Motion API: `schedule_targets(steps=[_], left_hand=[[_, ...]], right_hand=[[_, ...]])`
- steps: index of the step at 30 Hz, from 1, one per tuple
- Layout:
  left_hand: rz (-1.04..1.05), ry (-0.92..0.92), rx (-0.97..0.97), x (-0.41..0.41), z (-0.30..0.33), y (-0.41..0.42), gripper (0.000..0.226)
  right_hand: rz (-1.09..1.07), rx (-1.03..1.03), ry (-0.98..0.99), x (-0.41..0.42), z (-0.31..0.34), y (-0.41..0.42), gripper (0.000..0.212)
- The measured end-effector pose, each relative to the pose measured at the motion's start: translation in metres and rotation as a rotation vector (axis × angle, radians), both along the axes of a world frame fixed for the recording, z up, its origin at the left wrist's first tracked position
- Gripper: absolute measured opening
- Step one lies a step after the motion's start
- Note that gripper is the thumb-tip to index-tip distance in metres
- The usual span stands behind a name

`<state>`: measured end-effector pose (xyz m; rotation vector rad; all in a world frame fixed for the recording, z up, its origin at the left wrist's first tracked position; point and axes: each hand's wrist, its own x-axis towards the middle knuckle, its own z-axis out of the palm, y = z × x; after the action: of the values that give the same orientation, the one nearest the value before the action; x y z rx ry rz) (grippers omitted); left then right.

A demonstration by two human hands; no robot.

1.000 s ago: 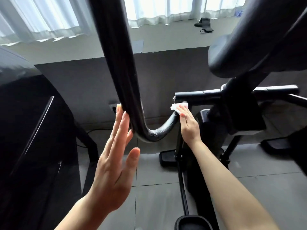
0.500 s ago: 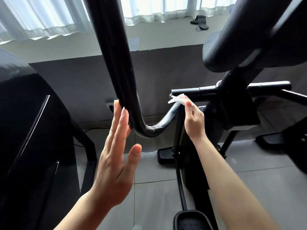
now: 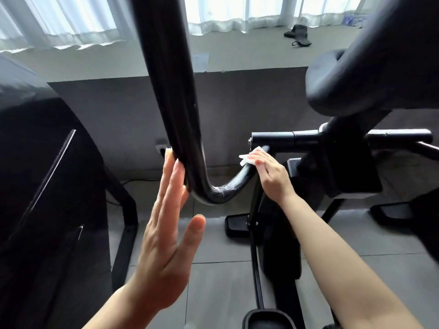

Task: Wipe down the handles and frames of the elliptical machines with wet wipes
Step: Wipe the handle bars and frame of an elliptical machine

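A thick black curved handle bar (image 3: pixel 171 96) of the elliptical machine runs down the middle and bends right at its bottom, where wet streaks shine. My left hand (image 3: pixel 166 236) stands flat with straight fingers, the fingertips touching the bar's left side. My right hand (image 3: pixel 270 176) presses a white wet wipe (image 3: pixel 249 157) onto the upper end of the bend, just under a horizontal black crossbar (image 3: pixel 285 138). The fingers lie over the wipe.
A black machine housing (image 3: pixel 47 186) fills the left. A padded black console arm (image 3: pixel 370 74) looms at upper right. Black pedals (image 3: pixel 268 318) and frame feet stand on the grey tiled floor. A dark low wall, a ledge and white curtains lie behind.
My right hand has slid the wipe slightly down and left along the bend, with the fingers now flatter over it. My left hand has stayed against the bar.
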<state>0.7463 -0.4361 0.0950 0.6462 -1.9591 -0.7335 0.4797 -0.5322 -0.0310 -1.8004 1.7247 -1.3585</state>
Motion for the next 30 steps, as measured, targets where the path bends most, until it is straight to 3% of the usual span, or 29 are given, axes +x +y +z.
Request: schedule_targets(steps=[5, 8, 12, 16, 20, 22, 25, 26, 30], left_hand=[[-0.015, 0.012, 0.043, 0.002, 0.000, 0.001, 0.063], [-0.025, 0.027, 0.053, 0.001, 0.001, 0.000, 0.063], [-0.044, 0.047, 0.078, 0.003, 0.001, -0.001, 0.067], [-0.114, 0.060, 0.083, 0.009, 0.003, -0.005, 0.067], [0.050, -0.005, -0.023, 0.026, -0.021, -0.012, 0.058], [0.105, 0.012, 0.235, 0.034, -0.041, -0.012, 0.050], [-0.006, 0.027, 0.943, 0.045, -0.068, -0.026, 0.032], [-0.059, 0.017, 1.090, 0.050, -0.075, -0.035, 0.028], [-0.073, 0.088, 1.296, 0.073, -0.089, -0.077, 0.020]], right_hand=[[-0.136, -0.110, -0.131, 0.014, 0.003, -0.005, 0.041], [-0.081, -0.161, -0.292, 0.062, 0.009, 0.027, 0.040], [-0.001, 0.002, -0.705, 0.114, 0.036, 0.081, 0.046], [0.242, 0.053, -1.190, 0.126, 0.073, 0.119, 0.054], [0.100, 0.148, -1.589, 0.142, 0.066, 0.144, 0.052], [0.054, 0.196, -1.707, 0.162, 0.055, 0.146, 0.051], [0.004, 0.302, -1.843, 0.192, 0.045, 0.135, 0.053], [-0.013, 0.339, -1.844, 0.201, 0.045, 0.129, 0.055], [-0.109, 0.408, -1.739, 0.233, 0.049, 0.095, 0.045]])
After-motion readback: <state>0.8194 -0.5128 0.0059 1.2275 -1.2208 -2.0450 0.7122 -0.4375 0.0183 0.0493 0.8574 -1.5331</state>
